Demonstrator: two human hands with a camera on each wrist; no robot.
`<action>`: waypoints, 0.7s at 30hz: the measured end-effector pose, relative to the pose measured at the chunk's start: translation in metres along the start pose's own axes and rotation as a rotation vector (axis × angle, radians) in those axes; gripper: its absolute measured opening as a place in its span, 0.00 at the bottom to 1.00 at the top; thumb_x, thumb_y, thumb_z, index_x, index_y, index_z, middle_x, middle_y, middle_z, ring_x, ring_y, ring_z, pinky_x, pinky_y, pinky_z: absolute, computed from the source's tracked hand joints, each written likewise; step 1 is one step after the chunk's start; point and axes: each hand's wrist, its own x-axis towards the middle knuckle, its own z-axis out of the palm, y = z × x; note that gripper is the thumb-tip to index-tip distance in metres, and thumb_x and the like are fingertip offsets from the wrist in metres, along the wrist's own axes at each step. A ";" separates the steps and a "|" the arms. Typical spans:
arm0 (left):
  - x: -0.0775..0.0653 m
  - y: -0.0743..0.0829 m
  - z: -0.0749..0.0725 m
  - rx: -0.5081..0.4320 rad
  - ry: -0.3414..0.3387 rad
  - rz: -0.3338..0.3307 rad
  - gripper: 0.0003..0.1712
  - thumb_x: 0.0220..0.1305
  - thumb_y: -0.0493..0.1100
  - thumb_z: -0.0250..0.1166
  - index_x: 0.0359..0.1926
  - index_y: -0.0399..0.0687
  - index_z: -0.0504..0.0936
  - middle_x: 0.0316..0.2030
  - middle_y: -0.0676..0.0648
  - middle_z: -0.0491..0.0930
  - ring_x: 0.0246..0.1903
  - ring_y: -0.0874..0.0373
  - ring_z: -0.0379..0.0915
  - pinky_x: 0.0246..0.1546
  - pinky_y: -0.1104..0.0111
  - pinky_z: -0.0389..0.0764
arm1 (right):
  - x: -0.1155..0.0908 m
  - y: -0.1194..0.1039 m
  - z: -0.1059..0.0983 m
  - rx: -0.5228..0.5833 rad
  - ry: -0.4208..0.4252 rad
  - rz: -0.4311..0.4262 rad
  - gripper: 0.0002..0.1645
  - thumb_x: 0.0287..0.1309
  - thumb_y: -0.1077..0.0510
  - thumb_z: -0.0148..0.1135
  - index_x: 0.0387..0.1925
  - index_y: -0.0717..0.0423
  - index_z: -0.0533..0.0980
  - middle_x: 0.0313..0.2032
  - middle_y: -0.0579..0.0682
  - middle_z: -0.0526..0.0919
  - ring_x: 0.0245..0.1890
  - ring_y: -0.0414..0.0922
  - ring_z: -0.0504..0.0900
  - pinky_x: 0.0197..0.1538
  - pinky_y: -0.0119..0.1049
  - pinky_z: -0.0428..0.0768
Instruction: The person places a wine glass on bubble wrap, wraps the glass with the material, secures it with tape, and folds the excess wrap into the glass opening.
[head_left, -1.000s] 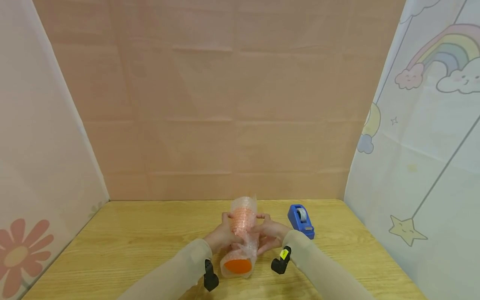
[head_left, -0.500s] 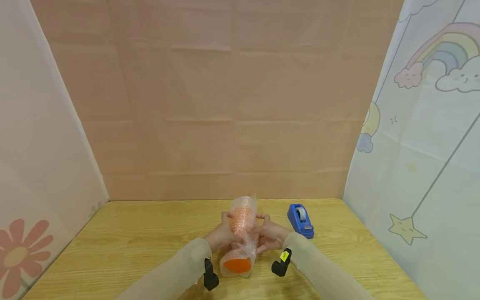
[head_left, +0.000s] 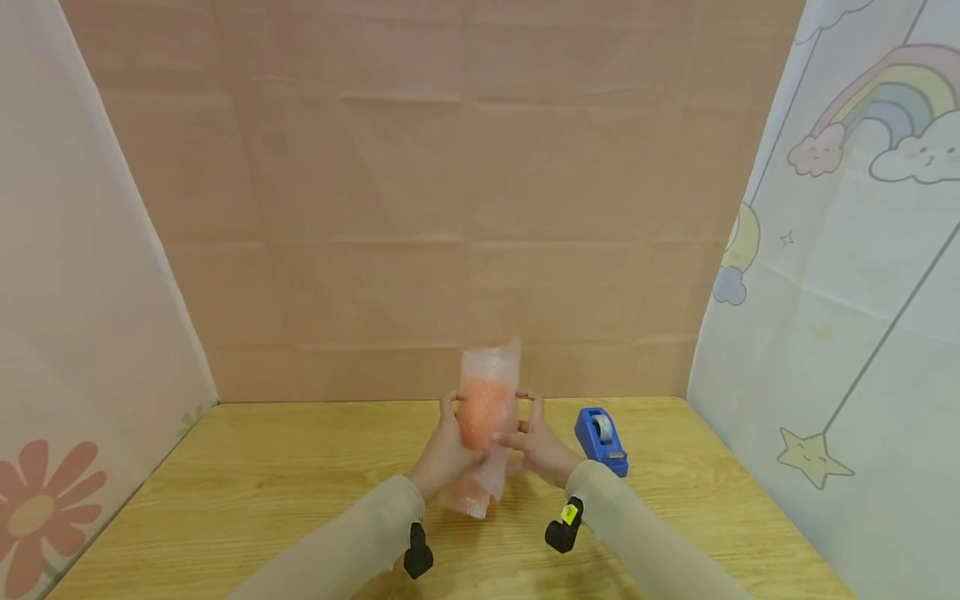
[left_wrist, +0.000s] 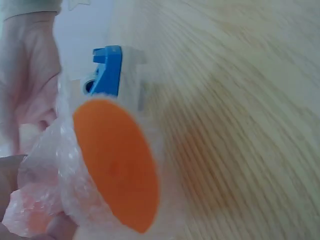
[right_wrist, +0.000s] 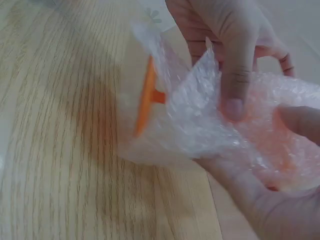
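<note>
Orange goblet [head_left: 486, 412] wrapped in bubble wrap [head_left: 491, 367], held up off the counter [head_left: 262, 483], tilted, base end low and near, wrap's open end high and far. Left hand [head_left: 442, 454] curled round the bundle's left side; right hand [head_left: 536, 450] grips its right side, fingers [right_wrist: 235, 65] pressing the wrap. Flat orange base [left_wrist: 117, 162] shows through the wrap. Blue tape dispenser [head_left: 600, 440] stands on the counter just right of the right hand.
</note>
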 end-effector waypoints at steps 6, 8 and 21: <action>0.018 -0.043 0.018 0.048 0.177 0.076 0.48 0.54 0.28 0.69 0.64 0.53 0.47 0.64 0.34 0.57 0.53 0.39 0.71 0.46 0.55 0.80 | 0.002 0.002 0.001 -0.032 0.049 -0.154 0.47 0.59 0.63 0.65 0.62 0.35 0.42 0.60 0.67 0.61 0.49 0.50 0.79 0.45 0.51 0.82; 0.016 -0.049 0.016 0.034 0.166 0.084 0.47 0.54 0.31 0.70 0.63 0.53 0.46 0.66 0.34 0.55 0.55 0.40 0.70 0.48 0.56 0.79 | 0.001 0.006 0.002 -0.056 0.048 -0.185 0.46 0.59 0.62 0.65 0.61 0.36 0.42 0.60 0.66 0.62 0.50 0.50 0.78 0.45 0.51 0.82; 0.014 -0.059 0.024 -0.132 0.171 0.042 0.53 0.51 0.29 0.71 0.65 0.55 0.42 0.64 0.40 0.56 0.57 0.42 0.70 0.50 0.57 0.78 | -0.005 0.019 0.004 -0.116 -0.015 -0.284 0.40 0.62 0.64 0.61 0.56 0.46 0.40 0.66 0.64 0.58 0.59 0.57 0.72 0.51 0.50 0.80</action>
